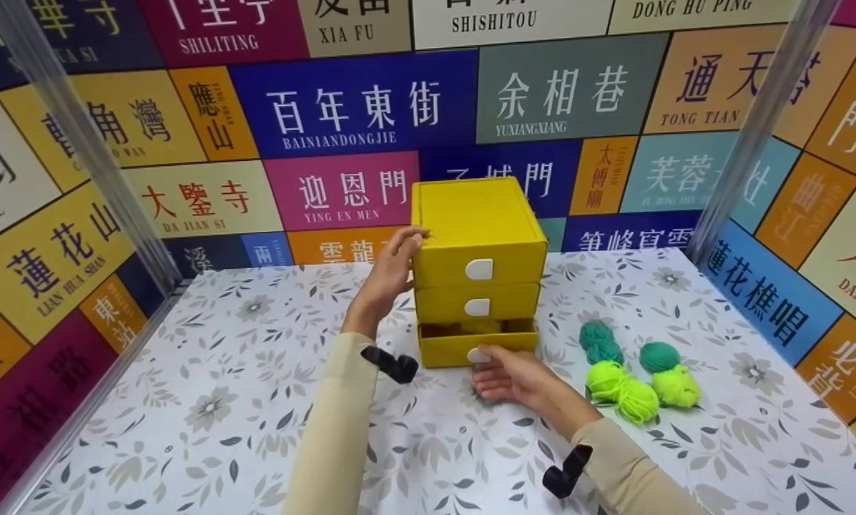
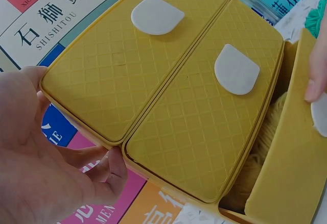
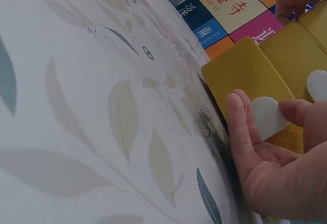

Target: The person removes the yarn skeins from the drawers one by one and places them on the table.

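Beige sleeves extend from the near side, a small black device at each wrist. Right hand: thumb and fingers pinch the rounded white tab on the yellow bottom drawer. I observe this drawer standing partly out, yellowish yarn-like strands inside. Near it, to the right, dark green yarn balls touch neon yellow-green yarn balls on a white leaf-and-flower-print tablecloth. Left hand: fingers slightly bent, resting against the left side of the yellow three-drawer cabinet. Cabinet upright on the table; upper two drawers pushed in. Behind: multicoloured wall panels printed with Chinese characters and Latin lettering.
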### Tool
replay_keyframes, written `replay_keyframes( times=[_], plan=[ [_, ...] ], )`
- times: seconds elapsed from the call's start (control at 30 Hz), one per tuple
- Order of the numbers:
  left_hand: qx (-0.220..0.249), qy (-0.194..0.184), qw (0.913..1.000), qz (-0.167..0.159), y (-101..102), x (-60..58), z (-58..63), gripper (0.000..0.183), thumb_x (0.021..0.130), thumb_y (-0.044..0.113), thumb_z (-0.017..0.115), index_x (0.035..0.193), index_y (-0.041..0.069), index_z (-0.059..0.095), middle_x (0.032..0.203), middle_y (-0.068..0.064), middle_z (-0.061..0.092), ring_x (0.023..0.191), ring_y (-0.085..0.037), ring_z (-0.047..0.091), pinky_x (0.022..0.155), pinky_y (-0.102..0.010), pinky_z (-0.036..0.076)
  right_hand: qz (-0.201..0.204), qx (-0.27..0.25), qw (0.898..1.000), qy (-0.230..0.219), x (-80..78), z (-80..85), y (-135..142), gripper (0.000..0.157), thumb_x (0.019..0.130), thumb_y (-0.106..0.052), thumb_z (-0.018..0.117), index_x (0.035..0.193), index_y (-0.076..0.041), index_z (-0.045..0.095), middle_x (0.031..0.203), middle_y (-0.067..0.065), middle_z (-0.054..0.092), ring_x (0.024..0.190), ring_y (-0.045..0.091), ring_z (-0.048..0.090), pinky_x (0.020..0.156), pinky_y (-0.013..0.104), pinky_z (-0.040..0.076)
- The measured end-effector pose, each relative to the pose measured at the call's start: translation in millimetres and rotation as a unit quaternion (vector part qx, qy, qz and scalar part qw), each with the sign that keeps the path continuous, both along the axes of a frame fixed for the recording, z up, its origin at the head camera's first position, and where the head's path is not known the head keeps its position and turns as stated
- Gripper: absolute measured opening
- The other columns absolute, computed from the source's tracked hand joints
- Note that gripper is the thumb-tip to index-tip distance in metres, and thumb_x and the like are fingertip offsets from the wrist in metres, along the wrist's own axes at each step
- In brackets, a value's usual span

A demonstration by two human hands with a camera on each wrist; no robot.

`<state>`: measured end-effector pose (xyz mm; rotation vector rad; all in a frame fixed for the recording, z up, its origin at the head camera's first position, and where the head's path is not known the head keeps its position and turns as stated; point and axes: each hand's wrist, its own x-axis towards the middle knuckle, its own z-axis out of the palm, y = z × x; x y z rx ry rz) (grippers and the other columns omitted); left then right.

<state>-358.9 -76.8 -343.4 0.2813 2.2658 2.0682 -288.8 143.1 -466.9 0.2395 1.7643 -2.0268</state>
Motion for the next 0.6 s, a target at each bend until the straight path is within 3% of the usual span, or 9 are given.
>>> replay_keyframes(
  times=[0.4, 0.6],
  plan=[
    [0.004, -0.003, 1.0, -0.003, -0.1, -1.0, -0.2, 0.03, 0.108, 0.038, 0.04, 0.131, 0.025, 0.053, 0.144, -0.009, 0.049, 0.133, -0.031, 0.051, 0.113, -0.06, 0.039, 0.032, -0.011, 0.999, 0.003, 13.8, -1.2, 7.6, 0.055, 0.098, -0.037, 0.061, 0.125, 0.012, 0.056, 0.082, 0.006, 0.073, 0.069, 0.014, 0.071, 0.065, 0.026, 0.061],
    [0.004, -0.006, 1.0, -0.002, -0.2, -1.1, -0.2, 0.03, 0.108, 0.037, 0.04, 0.131, 0.025, 0.054, 0.143, -0.009, 0.05, 0.131, -0.031, 0.052, 0.112, -0.06, 0.04, 0.047, 0.009, 0.999, 0.009, 21.5, 0.4, 9.5, 0.059, 0.099, -0.038, 0.06, 0.126, 0.014, 0.055, 0.084, 0.007, 0.073, 0.071, 0.015, 0.072, 0.066, 0.027, 0.061]
  ],
)
